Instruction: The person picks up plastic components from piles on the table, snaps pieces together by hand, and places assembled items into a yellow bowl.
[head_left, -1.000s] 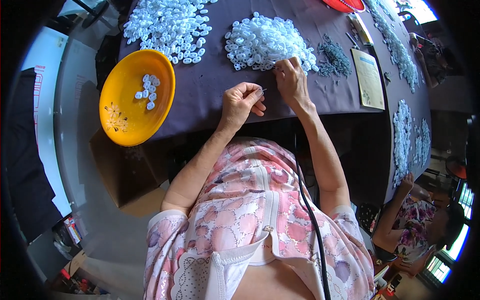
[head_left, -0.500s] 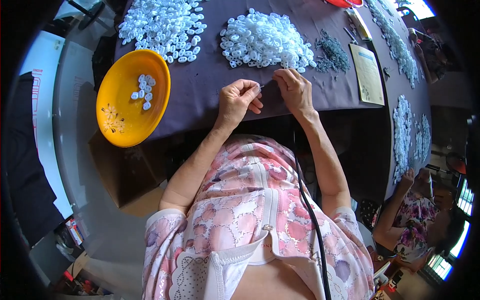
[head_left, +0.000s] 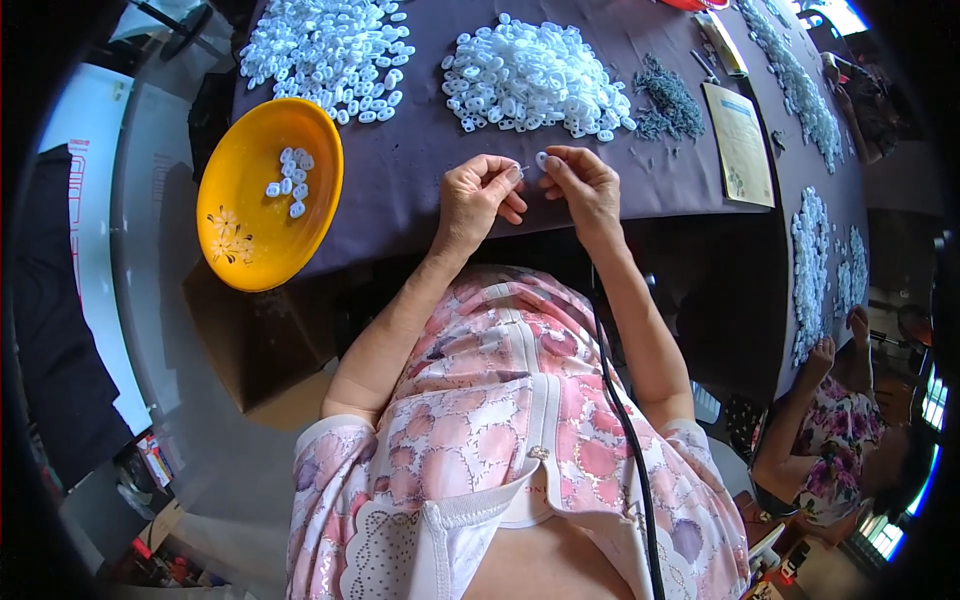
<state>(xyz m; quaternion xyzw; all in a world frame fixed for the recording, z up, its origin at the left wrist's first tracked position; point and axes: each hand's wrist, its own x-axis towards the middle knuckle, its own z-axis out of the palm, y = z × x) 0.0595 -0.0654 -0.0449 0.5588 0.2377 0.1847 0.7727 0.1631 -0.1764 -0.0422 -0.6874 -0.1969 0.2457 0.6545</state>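
Between the thumb and fingers of my right hand (head_left: 590, 190) is a small white oval piece with holes (head_left: 541, 159). My left hand (head_left: 474, 198) pinches another small white piece (head_left: 519, 170), with a thin pin-like bit sticking out toward the right; its exact shape is mostly hidden by the fingers. The two hands are close together but apart, over the near edge of the dark-covered table. Just beyond them lies a heap of white oval pieces (head_left: 535, 75). A small pile of grey-green bits (head_left: 668, 100) is to its right.
A yellow oval dish (head_left: 290, 232) with several white pieces overhangs the table's left edge. Another white heap (head_left: 320, 55) lies behind it. A tan envelope (head_left: 738, 145) rests at right. Beyond, a person in a floral top (head_left: 838, 450) sits by more white pieces (head_left: 808, 275).
My right hand has drawn back from the edge of the heap with a white oval piece now showing in its fingers. The left hand has stayed nearly in place.
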